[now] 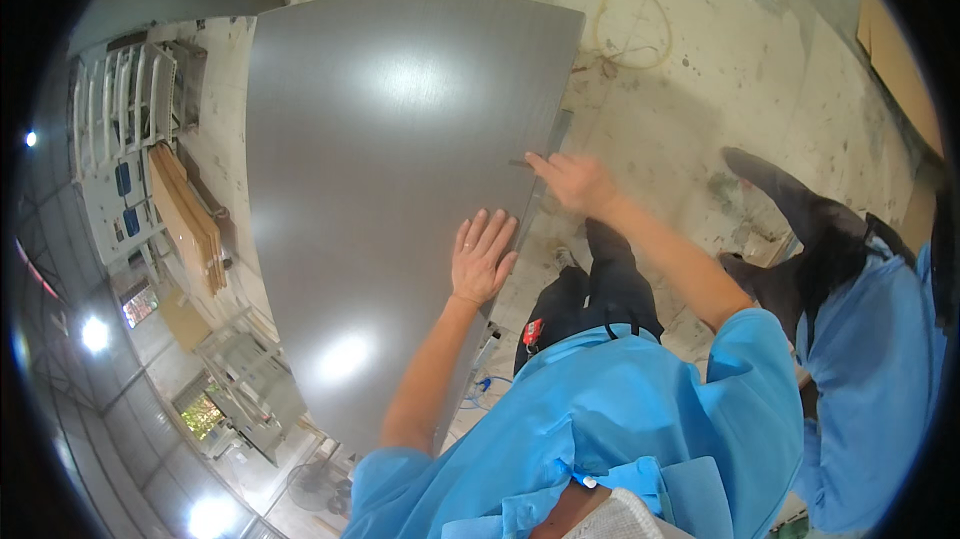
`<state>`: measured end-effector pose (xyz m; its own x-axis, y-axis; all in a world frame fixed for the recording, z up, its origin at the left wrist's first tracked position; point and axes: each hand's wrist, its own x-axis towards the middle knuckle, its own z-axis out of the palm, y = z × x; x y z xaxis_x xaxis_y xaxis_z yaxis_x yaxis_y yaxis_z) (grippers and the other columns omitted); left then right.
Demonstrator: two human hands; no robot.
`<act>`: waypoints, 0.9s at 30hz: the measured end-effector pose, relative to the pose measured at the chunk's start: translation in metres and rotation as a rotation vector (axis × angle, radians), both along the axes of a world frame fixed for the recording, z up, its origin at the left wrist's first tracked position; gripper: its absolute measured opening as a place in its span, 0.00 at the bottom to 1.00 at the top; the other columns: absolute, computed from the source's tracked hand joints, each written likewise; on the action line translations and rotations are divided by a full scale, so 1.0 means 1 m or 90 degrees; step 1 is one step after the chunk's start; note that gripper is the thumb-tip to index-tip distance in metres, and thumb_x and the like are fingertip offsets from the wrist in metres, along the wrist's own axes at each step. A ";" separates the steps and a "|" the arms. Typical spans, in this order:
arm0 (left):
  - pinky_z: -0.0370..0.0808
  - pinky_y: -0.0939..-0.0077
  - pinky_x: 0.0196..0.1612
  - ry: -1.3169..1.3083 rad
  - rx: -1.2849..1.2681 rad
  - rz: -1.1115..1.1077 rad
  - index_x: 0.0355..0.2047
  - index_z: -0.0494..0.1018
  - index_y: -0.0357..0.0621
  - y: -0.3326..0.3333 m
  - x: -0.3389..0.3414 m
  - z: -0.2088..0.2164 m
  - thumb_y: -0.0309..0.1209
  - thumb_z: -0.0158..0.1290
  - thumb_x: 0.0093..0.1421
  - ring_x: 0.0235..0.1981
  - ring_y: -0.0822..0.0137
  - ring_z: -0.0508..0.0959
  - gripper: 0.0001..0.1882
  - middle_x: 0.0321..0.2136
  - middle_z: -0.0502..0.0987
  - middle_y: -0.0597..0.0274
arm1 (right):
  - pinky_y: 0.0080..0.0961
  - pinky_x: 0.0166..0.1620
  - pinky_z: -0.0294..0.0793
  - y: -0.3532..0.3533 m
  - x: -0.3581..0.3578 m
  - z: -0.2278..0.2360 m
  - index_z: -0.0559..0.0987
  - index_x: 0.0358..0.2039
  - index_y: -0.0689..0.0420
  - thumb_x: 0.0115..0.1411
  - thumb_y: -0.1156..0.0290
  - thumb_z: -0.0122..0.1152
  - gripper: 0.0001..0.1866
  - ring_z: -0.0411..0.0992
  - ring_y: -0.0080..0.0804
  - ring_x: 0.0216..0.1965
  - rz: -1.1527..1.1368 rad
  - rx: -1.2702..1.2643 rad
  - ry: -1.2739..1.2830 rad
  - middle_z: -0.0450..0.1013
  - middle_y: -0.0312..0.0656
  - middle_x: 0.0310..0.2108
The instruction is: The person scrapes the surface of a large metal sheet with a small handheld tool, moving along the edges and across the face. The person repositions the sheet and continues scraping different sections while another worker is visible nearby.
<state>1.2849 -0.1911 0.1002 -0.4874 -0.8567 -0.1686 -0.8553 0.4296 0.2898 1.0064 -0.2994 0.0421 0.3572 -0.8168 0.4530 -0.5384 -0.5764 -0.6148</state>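
grey panel (380, 169): laid flat in front of the person, its sheen broken by bright reflected light.
left hand (485, 254): spread palm down on the panel near its right edge; nothing is gripped.
right hand (580, 182): closed around a thin dark tool (520, 163), which is held over the panel by the right edge, farther out than the left hand.
past the right edge: a yellow hose (669, 39) is looped on the floor (690, 109).
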 end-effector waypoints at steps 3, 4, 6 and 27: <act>0.54 0.45 0.78 0.011 -0.001 0.062 0.75 0.68 0.54 0.009 0.017 -0.004 0.43 0.53 0.71 0.78 0.49 0.59 0.32 0.76 0.65 0.59 | 0.35 0.35 0.81 -0.076 -0.032 0.002 0.84 0.54 0.53 0.71 0.68 0.60 0.14 0.80 0.39 0.34 -0.139 -0.041 0.022 0.80 0.45 0.32; 0.53 0.45 0.79 -0.029 -0.014 0.099 0.75 0.67 0.52 0.014 0.029 -0.004 0.42 0.52 0.72 0.78 0.48 0.59 0.32 0.77 0.64 0.57 | 0.35 0.34 0.81 -0.105 -0.054 0.001 0.85 0.53 0.53 0.72 0.68 0.59 0.12 0.81 0.38 0.34 -0.198 -0.066 -0.088 0.80 0.45 0.33; 0.53 0.44 0.79 -0.067 -0.050 0.196 0.76 0.65 0.48 0.023 0.059 -0.003 0.41 0.48 0.75 0.79 0.46 0.57 0.31 0.78 0.61 0.52 | 0.34 0.31 0.79 -0.137 -0.066 -0.009 0.84 0.54 0.52 0.73 0.69 0.58 0.13 0.79 0.39 0.31 -0.330 -0.024 -0.091 0.78 0.45 0.31; 0.51 0.43 0.79 -0.097 -0.135 0.417 0.78 0.60 0.42 0.059 0.141 -0.015 0.42 0.38 0.78 0.79 0.43 0.54 0.32 0.78 0.58 0.46 | 0.34 0.30 0.79 0.014 0.012 -0.023 0.80 0.61 0.56 0.64 0.73 0.59 0.23 0.76 0.38 0.29 -0.117 -0.039 0.127 0.73 0.40 0.29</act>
